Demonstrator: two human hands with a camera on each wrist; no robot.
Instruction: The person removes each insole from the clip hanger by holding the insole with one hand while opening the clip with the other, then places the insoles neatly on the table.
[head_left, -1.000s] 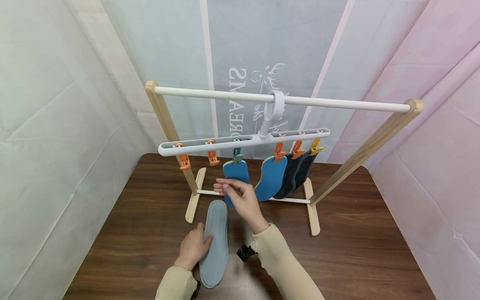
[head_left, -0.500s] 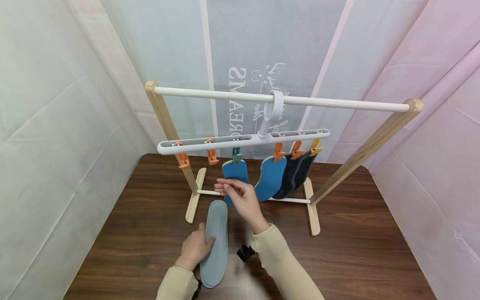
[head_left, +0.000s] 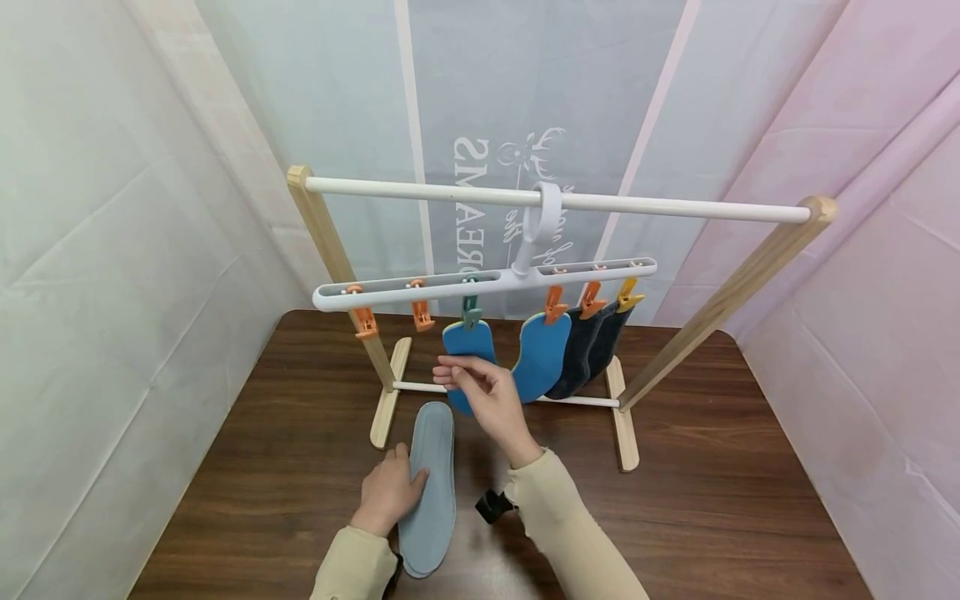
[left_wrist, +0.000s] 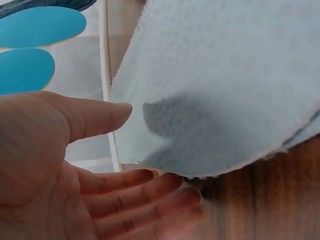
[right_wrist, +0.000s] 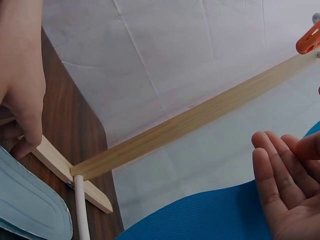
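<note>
Little moved since the earlier head view: a slight shift of the whole scene, with both hands and the insoles keeping their places. Grey insoles [head_left: 429, 508], seemingly a stacked pair: on the desk [head_left: 262, 500], left of its middle, well apart from the back edge. Left hand [head_left: 390, 492]: thumb over one face, fingers loose by the side toward the desk's left edge, thumb and fingers apart; whether it presses cannot be told. Right hand [head_left: 491, 404]: raised in front of a hanging blue insole [head_left: 468, 337], fingers loosely bent, nothing seen between them and the thumb. Handling, by judgement: light, soft and bendy; dotted cloth face likely gives fair grip; fuzzy edge, unlikely to break; layers may slide apart. Best hold, by judgement: a pinch at the rounded end nearer the desk's back edge, or thumb above and fingers below the long side, one layer at a time; gripped by one end only, it may droop.
</note>
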